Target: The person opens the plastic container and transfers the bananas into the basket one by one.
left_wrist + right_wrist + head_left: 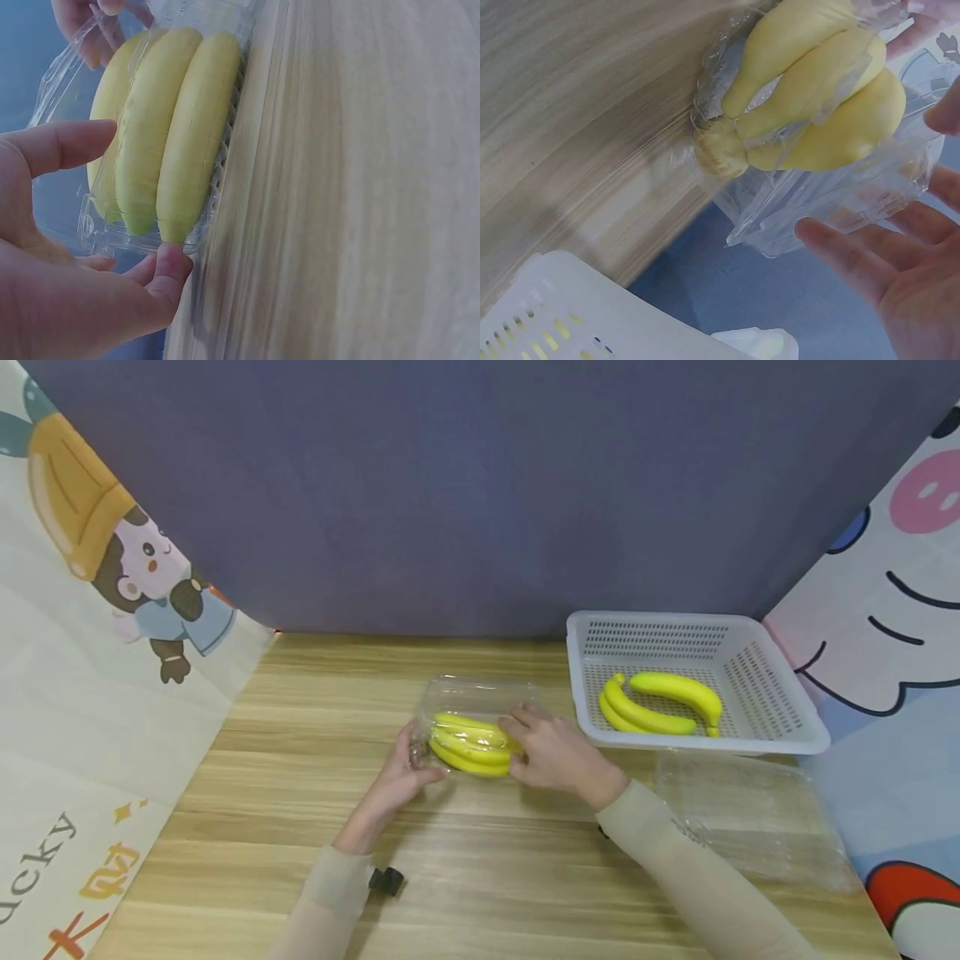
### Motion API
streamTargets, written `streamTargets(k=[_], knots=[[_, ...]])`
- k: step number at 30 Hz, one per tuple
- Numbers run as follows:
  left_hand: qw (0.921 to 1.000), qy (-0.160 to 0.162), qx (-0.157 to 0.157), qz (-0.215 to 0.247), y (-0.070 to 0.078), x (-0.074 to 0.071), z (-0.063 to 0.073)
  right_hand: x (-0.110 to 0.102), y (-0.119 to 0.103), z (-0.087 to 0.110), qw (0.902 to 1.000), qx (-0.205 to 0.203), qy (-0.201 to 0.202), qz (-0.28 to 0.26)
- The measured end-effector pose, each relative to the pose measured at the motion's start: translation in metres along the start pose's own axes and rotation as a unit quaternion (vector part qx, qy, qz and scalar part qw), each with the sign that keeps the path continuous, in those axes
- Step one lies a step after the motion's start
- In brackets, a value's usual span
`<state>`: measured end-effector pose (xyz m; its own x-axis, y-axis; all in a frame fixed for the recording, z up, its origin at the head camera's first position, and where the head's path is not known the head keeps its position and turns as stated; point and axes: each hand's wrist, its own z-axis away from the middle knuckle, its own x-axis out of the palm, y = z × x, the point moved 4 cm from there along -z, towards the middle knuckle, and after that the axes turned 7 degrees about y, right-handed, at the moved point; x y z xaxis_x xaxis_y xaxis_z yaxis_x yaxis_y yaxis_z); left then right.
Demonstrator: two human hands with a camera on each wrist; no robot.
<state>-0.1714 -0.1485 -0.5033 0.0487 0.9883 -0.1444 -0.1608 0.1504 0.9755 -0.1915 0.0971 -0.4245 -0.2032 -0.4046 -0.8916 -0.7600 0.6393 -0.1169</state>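
A clear plastic clamshell box [480, 693] sits in the middle of the table with a bunch of bananas [468, 745] inside. My left hand [401, 777] holds its left end; in the left wrist view the thumb lies above the box and fingertips touch its end beside the banana tips. At the right end, my right hand [558, 752] has its fingers and thumb about the lid edge. The right wrist view shows the bananas' joined stem [721, 150] near the box's edge and the lid [840, 206] tilted, not flat over the fruit.
At the back right stands a white perforated basket [780, 693] with more yellow bananas [678, 693] in it. In front of it lie clear plastic boxes [757, 810], partly behind my right sleeve. A small black object [387, 882] is by my left cuff. Printed cloth panels border both sides.
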Motion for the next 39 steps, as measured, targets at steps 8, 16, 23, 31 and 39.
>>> streamTargets(k=[8,16,23,31,39], knots=[[1.0,-0.002,-0.004,-0.003,0.001,-0.001,0.0,-0.003,0.005,-0.001,0.9995,0.008,0.017,-0.024],[1.0,-0.002,-0.008,0.002,0.001,0.0,0.002,-0.007,0.008,-0.002,0.9982,0.023,0.037,-0.042],[1.0,0.002,-0.006,-0.005,0.003,-0.001,0.002,-0.012,0.012,-0.003,0.9949,0.039,0.072,-0.06],[0.9999,0.005,-0.01,-0.009,0.006,-0.001,0.003,-0.019,0.018,-0.006,0.9873,0.051,0.129,-0.077],[0.9997,0.005,-0.013,-0.02,0.006,-0.001,0.002,-0.021,0.024,-0.006,0.9787,0.098,0.144,-0.109]])
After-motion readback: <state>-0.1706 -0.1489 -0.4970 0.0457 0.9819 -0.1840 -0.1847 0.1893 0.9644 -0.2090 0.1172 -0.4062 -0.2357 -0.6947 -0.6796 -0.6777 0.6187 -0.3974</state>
